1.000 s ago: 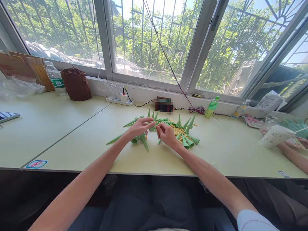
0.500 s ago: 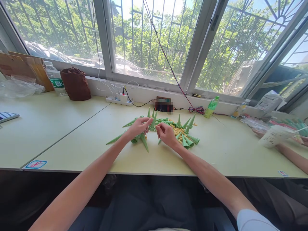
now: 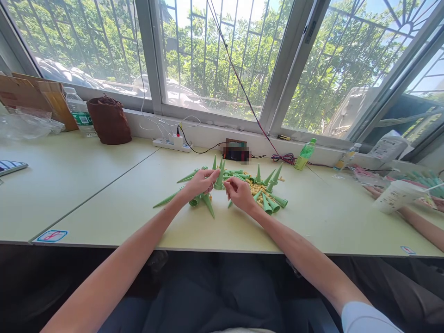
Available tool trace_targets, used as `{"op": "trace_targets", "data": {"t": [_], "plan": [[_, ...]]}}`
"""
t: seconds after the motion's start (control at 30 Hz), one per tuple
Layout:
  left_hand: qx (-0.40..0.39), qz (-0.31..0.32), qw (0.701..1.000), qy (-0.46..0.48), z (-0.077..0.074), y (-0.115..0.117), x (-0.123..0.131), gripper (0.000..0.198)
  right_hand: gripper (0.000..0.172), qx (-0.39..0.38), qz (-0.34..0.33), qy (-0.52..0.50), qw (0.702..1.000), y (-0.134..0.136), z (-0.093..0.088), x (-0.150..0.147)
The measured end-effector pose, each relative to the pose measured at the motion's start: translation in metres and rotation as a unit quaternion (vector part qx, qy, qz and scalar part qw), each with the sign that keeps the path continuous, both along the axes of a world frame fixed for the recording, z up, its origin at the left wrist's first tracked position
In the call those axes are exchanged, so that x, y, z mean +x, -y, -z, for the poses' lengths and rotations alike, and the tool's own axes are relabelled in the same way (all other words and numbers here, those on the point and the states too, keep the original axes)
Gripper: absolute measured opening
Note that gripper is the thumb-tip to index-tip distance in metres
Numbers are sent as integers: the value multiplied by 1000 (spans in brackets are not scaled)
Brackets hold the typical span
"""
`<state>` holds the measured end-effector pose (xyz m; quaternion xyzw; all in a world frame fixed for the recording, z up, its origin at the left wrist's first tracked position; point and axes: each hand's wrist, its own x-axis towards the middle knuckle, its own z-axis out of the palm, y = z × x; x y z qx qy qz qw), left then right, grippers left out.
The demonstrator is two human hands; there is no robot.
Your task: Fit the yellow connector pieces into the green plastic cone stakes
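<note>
A green plastic cone stands point up between my two hands, close above the table. My left hand is closed, thumb and fingers against the cone's left side. Just right of the cone, my right hand has its fingers curled into a pinch; whatever is between them is too small to make out. More green cones lie to the right of that hand, beside a heap of small yellow pieces. Beneath my left hand, another green cone points toward me.
A power strip, a dark device and a green bottle line the window side. At left stand a brown bag and a water bottle. Another person's arm reaches in from the right, near a white cup.
The cone between my hands has tipped slightly to the left and is now more upright. Both hands have barely moved.
</note>
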<state>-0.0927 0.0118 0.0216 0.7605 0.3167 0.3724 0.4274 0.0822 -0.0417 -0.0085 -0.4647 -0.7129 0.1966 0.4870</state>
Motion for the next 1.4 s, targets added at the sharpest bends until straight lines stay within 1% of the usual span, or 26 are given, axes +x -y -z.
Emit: {"op": "trace_targets", "data": {"t": [0.2, 0.4, 0.63, 0.87, 1.4], "plan": [[2, -5, 1000, -4, 0, 0, 0, 51, 32, -5, 1, 5, 1000, 1, 0, 0], [9, -4, 1000, -13, 1, -1, -1, 51, 30, 3, -9, 0, 1000, 0, 1, 0], [24, -3, 999, -26, 2, -2, -1, 50, 29, -7, -8, 11, 1000, 1, 1, -1], [18, -6, 1000, -24, 4, -4, -1, 49, 31, -13, -9, 17, 1000, 1, 0, -1], [25, -20, 998, -47, -1, 1, -2, 49, 33, -6, -14, 28, 1000, -1, 2, 0]]}}
